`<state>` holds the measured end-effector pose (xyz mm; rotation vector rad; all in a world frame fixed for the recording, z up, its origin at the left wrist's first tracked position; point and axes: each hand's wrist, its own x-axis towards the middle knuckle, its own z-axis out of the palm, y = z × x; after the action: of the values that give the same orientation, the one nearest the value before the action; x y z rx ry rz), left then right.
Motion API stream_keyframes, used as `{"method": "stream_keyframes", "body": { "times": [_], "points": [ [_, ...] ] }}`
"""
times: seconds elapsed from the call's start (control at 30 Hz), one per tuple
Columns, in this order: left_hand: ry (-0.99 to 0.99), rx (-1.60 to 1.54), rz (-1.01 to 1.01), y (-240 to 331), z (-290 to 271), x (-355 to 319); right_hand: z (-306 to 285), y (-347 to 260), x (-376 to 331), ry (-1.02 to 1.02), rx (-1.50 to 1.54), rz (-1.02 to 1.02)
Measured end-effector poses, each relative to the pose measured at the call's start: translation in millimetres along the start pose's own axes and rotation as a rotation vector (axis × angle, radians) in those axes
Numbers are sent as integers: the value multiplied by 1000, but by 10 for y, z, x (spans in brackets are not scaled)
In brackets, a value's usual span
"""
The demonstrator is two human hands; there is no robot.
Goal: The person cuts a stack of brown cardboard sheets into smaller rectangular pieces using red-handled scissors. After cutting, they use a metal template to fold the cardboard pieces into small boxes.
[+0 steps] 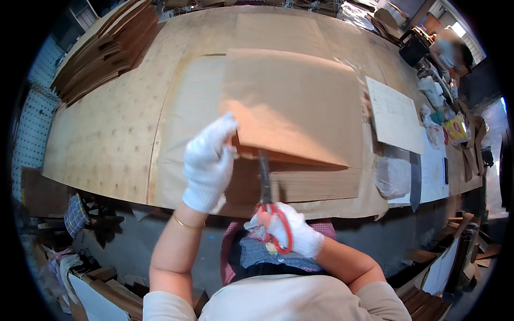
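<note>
Gloved hands at a wooden table (118, 139): the left hand (209, 163) appears to pinch the raised near-left corner of a brown paper sheet (294, 101), above a stack (316, 184); the right hand (297, 231) grips red-handled scissors (266, 187), blades toward its edge. Probably mid-trimming; the next move calls for holding that edge clear.
</note>
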<state>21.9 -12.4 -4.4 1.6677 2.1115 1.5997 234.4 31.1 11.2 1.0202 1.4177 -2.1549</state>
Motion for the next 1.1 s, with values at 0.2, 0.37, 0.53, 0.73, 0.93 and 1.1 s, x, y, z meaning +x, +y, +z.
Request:
{"method": "stream_keyframes", "body": {
  "times": [0.2,0.37,0.53,0.73,0.93,1.1],
  "points": [
    [404,-595,-281,-85,22,1028,-317,609,-316,104,256,-418],
    [264,312,49,-352,234,350,-557,833,-317,-9,598,-363],
    [-525,483,250,370,580,-123,-547,623,-359,140,601,-270],
    [-547,581,252,284,698,-158,-660,846,-279,139,465,-294],
    [-522,566,259,390,675,-165,-766,892,-195,37,552,-331],
    [-497,585,243,417,739,-162,-643,775,-242,230,515,-294]
  ]
}}
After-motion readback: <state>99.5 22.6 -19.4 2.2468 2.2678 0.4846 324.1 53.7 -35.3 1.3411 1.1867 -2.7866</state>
